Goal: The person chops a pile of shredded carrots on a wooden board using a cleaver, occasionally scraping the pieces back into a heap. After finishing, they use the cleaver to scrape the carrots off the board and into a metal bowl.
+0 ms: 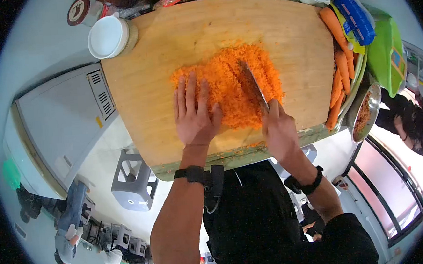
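A wide pile of finely chopped carrot (231, 99) lies on the wooden cutting board (147, 107). My left hand (194, 111) rests flat on the left part of the pile, its fingers stretched out and a little apart. In my right hand (280, 130) is the handle of a knife (252, 83), with the fingers wrapped round it. The blade points away from me and stands on edge in the right part of the pile. Its lower edge is hidden among the carrot bits.
Whole carrots (341, 61) lie along the board's right side, beside a metal bowl (366, 110) of chopped food. A white-lidded jar (111, 36) stands at the back left corner. Left of the board is a grey-white appliance (65, 116); below, a grey stool (134, 180). People sit farther off.
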### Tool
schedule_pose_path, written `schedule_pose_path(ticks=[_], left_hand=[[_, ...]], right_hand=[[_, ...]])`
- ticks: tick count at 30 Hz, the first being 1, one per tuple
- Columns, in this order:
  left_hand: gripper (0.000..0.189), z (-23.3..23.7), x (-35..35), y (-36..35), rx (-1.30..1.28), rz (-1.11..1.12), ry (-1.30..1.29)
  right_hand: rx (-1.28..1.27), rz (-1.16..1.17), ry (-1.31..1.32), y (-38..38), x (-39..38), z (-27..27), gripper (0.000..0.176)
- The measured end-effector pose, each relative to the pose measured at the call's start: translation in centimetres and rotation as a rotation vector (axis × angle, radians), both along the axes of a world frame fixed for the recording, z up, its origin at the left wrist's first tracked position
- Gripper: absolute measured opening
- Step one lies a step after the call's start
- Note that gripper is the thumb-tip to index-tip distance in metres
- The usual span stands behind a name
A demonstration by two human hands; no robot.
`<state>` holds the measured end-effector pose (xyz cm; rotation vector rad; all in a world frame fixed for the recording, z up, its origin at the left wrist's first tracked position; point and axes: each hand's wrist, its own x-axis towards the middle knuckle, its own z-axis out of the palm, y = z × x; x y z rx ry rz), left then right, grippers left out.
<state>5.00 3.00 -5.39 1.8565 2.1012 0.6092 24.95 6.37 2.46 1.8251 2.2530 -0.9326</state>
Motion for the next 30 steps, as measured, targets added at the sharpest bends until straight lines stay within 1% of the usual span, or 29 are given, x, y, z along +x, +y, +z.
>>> schedule_pose_path(ticks=[1, 3, 6, 8, 10, 11, 13, 16, 19, 22, 26, 28, 30], left_hand=[[0.051, 0.0, 0.0, 0.2, 0.007, 0.006, 0.006], [0.051, 0.2, -0.2, 0.0, -0.057, -0.01, 0.032], [0.05, -0.1, -0.1, -0.1, -0.002, -0.011, 0.018], [0.05, -0.3, 0.2, -0.4, -0.016, -0.015, 0.023], [0.05, -0.2, -0.3, -0.1, -0.041, 0.0, 0.044], [0.05, -0.1, -0.2, -0.4, -0.05, -0.003, 0.037], [0.05, 0.0, 0.0, 0.1, -0.039, -0.006, 0.028], [0.051, -0.1, -0.2, -0.1, -0.034, -0.007, 0.038], [0.051, -0.2, -0.2, -0.3, -0.035, -0.004, 0.026], [0.051, -0.1, -0.1, -0.2, -0.025, -0.003, 0.018], [0.052, 0.1, -0.3, -0.2, -0.048, 0.005, 0.013], [0.053, 0.3, 0.0, -0.2, -0.073, 0.002, 0.012], [0.052, 0.2, -0.2, -0.1, -0.067, -0.002, 0.039]], right_hand=[[0.007, 0.006, 0.006, 0.4, 0.0, 0.4, 0.015], [0.027, -0.077, -0.003, 0.9, -0.2, 1.7, 0.015], [0.014, -0.029, 0.028, 0.8, 0.2, -0.3, 0.016], [0.003, -0.071, 0.0, 0.9, -0.2, 0.7, 0.013], [-0.026, -0.121, 0.001, 1.8, -1.5, 2.1, 0.013], [-0.038, -0.123, -0.004, 1.3, -1.7, 2.0, 0.013], [0.028, -0.083, 0.036, 1.6, -2.0, 0.8, 0.014], [0.011, -0.062, 0.036, 1.9, -2.1, 0.4, 0.016], [0.011, -0.067, 0.012, 2.6, -2.9, 2.3, 0.014], [-0.018, -0.032, 0.025, 2.4, -3.0, 0.2, 0.013], [-0.025, -0.05, 0.019, 2.5, -3.3, 0.9, 0.012], [-0.002, -0.086, 0.077, 2.6, -3.3, 0.7, 0.013], [-0.009, -0.074, 0.031, 2.8, -3.5, 1.1, 0.013]])
